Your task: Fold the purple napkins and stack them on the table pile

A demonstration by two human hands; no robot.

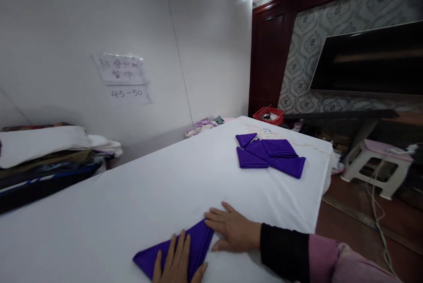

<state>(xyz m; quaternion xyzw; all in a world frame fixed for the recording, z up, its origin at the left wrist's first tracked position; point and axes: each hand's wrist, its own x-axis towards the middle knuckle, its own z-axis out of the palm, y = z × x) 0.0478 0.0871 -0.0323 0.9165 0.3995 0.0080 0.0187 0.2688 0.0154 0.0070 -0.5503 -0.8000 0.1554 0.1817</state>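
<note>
A purple cloth napkin (198,240), folded into a triangle, lies on the white-covered table (158,195) close in front of me. My left hand (175,261) rests flat on its middle with fingers spread, its wrist cut off by the frame's bottom edge. At the napkin's right corner, my right hand (234,228) touches the cloth with outstretched fingertips. Beyond my hands, towards the table's far right, several folded purple napkins (253,158) lie in an overlapping group.
Stacked folded cloths (46,146) stand at the left by the white wall. A red basket (269,115) and crumpled pale cloths (201,125) sit at the far end. To the right, beyond the table edge, are a pink-topped stool (380,150) and a trailing cable (376,212).
</note>
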